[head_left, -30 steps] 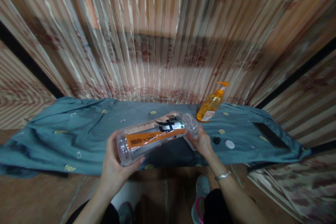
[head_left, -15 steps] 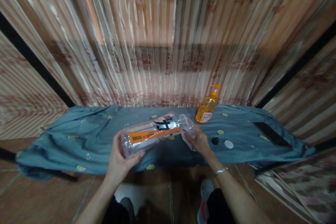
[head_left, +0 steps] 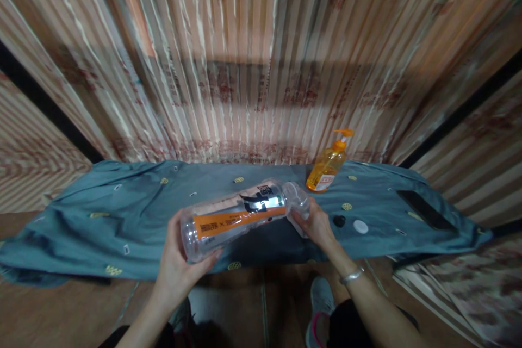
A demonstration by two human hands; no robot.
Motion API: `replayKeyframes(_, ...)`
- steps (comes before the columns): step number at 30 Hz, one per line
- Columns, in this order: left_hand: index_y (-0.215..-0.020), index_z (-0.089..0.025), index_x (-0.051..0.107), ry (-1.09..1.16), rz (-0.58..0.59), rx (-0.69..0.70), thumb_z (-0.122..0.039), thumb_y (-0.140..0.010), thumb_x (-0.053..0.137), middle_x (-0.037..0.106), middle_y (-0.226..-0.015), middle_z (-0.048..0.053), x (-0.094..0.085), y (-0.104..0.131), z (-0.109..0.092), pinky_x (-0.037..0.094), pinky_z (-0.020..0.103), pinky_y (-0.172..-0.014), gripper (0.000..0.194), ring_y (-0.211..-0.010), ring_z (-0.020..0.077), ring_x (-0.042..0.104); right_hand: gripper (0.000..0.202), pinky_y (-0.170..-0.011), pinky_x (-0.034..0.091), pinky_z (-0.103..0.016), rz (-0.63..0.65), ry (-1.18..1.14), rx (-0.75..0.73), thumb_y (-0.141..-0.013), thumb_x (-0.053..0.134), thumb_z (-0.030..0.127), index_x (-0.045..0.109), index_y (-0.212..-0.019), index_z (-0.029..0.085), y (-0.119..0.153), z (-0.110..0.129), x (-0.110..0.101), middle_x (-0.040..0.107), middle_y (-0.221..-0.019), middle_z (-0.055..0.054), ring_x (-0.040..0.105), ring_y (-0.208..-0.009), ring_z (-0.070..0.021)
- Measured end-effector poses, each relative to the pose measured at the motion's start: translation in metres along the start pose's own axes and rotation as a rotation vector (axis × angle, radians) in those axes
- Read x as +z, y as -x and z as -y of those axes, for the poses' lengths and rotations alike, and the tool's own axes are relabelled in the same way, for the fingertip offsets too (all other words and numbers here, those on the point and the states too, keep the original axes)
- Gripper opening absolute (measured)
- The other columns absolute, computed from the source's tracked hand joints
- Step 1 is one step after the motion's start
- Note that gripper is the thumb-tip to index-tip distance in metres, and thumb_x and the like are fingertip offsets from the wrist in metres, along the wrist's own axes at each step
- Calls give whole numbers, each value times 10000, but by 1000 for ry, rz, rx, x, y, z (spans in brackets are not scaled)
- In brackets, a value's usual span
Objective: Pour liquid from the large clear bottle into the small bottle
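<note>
My left hand (head_left: pixel 183 250) is closed around the base of a large clear drink bottle (head_left: pixel 236 217) with an orange and silver label. The bottle lies tilted above the cloth, its neck end to the right. A small clear plastic bottle (head_left: pixel 297 201) is in my right hand (head_left: pixel 316 223), with fingers curled about it. The two bottles meet end to end; I cannot tell whether their mouths touch. A black cap (head_left: pixel 339 221) and a white cap (head_left: pixel 360 227) rest on the cloth right of my right hand.
An orange pump bottle (head_left: pixel 327 166) stands at the back right. A dark phone (head_left: pixel 428 210) lies at the right on the blue-green cloth (head_left: pixel 142 206) covering the table. Striped curtains (head_left: pixel 240 119) hang behind, and black posts (head_left: pixel 468 103) rise at both sides.
The view has shifted slightly. The large bottle has rolled a little, so different label print faces up. Both hands keep their hold on the bottles.
</note>
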State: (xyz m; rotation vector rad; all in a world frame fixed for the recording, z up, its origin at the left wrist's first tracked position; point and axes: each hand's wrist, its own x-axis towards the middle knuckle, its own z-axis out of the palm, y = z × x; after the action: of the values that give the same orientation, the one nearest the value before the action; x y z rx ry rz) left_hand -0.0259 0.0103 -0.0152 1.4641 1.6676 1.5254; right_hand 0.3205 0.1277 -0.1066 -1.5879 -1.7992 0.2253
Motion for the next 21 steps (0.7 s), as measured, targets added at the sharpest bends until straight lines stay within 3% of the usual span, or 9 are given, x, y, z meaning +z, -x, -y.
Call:
replayKeyframes(4, -1309, -263, 538, -1, -39, -21, -654, -542, 919, 710, -1249, 111, 4, 3, -5, 612, 595, -1020, 942, -1148, 394, 751, 481, -864, 624, -412, 0, -10, 11, -869, 656, 442, 611, -1281, 198, 2, 0, -2, 808, -1106, -139, 791, -1033, -314)
replayKeyframes(10, -1381, -279, 531, 19, -44, -41, -628, -638, 904, 693, -1329, 114, 9, 9, -6, 541, 662, -1123, 902, -1237, 412, 710, 472, -869, 619, -384, 11, -8, 55, -856, 663, 402, 617, -1286, 212, 2, 3, -5, 811, -1112, -128, 793, -1038, -304)
replayKeyframes(21, -1414, -264, 538, -36, -60, -7, -633, -668, 878, 692, -1331, 121, 9, 14, 0, 521, 679, -1153, 899, -1227, 413, 713, 509, -874, 624, -403, 18, -36, 57, -844, 653, 450, 609, -1286, 203, 3, 3, -8, 806, -1108, -132, 782, -1029, -312)
